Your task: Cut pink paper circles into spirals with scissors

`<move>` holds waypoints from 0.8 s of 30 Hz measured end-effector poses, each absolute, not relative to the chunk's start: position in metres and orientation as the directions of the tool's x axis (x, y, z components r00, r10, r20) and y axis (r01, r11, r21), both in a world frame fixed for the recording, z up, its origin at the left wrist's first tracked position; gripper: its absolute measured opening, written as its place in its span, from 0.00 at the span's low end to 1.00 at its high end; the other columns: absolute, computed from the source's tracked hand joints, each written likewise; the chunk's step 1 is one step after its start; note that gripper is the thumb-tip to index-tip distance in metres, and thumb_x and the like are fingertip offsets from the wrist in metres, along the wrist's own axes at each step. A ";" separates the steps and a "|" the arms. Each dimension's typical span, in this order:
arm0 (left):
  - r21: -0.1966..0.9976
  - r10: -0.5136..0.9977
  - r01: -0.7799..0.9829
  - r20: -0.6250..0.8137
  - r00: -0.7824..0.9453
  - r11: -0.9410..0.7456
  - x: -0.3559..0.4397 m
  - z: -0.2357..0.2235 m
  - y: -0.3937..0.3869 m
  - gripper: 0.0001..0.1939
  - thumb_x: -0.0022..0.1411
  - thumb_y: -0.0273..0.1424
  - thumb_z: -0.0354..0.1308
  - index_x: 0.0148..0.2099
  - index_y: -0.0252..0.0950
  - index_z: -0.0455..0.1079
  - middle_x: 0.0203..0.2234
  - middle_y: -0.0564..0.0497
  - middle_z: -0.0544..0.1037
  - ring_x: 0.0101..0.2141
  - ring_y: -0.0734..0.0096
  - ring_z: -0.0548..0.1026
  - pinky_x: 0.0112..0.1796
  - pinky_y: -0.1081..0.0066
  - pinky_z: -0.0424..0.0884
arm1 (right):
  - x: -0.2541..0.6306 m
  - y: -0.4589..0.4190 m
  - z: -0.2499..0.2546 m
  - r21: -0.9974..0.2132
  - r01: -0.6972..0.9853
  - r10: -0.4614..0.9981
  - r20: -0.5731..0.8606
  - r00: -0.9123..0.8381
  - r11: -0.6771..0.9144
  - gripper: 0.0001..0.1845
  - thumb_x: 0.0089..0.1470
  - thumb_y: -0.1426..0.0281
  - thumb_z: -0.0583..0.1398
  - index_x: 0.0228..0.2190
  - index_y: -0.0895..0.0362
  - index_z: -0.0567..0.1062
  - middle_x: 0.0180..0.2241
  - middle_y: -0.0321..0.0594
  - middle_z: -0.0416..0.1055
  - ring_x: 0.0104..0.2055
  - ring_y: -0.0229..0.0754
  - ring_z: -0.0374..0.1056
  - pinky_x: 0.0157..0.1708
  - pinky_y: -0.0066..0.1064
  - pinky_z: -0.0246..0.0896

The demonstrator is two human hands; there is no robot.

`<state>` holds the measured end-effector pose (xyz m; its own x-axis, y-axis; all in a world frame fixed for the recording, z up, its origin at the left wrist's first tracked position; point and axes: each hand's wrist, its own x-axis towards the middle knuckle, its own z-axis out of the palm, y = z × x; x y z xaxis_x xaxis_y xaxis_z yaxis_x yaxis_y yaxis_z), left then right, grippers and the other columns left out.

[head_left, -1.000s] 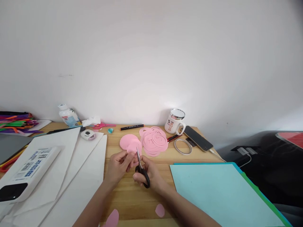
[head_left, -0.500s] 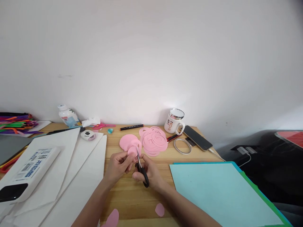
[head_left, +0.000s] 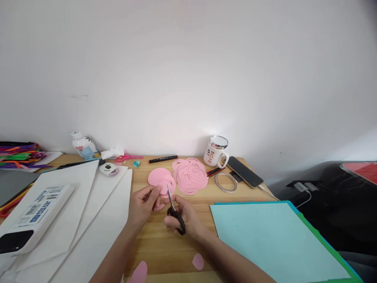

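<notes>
My left hand (head_left: 145,202) pinches a piece of pink paper (head_left: 163,188) between thumb and fingers, above the wooden desk (head_left: 165,251). Black-handled scissors (head_left: 176,219) are in my right hand (head_left: 187,220), their blades pointing away from me against the pink paper. Just beyond my hands lies a pink paper circle (head_left: 158,175). To its right is a pile of pink paper spirals (head_left: 191,177). Nearer to me lie two loose pink scraps, one rounded (head_left: 198,261) and one longer (head_left: 139,271).
White sheets (head_left: 108,220) and a white device (head_left: 38,218) cover the left side. Light blue sheets (head_left: 273,239) lie at right. Toward the wall stand a mug (head_left: 215,152) and a bottle (head_left: 85,146), with a phone (head_left: 245,172), tape roll (head_left: 226,182) and black marker (head_left: 163,158).
My left hand has shifted slightly left and turned the pink paper. The scissors stay in my right hand, their blades now angled more to the left.
</notes>
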<state>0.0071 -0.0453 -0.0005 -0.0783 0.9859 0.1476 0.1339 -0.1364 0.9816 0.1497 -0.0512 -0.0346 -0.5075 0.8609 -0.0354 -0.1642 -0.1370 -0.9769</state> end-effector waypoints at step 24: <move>0.934 0.981 0.315 0.190 -0.031 -0.170 0.007 -0.006 -0.041 0.18 0.54 0.38 0.55 0.17 0.36 0.62 0.12 0.58 0.59 0.16 0.78 0.58 0.19 0.78 0.57 | 0.148 -0.043 -0.045 -0.980 -0.178 0.963 -0.034 -0.268 -0.084 0.22 0.40 0.57 0.64 0.29 0.56 0.61 0.10 0.23 0.60 0.11 0.30 0.53 0.12 0.21 0.46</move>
<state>0.0074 -0.0414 -0.0061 -0.0309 0.9814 0.1895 0.3149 -0.1704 0.9337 0.1476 -0.0435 -0.0451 -0.2676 0.9629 -0.0341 -0.1783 -0.0842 -0.9804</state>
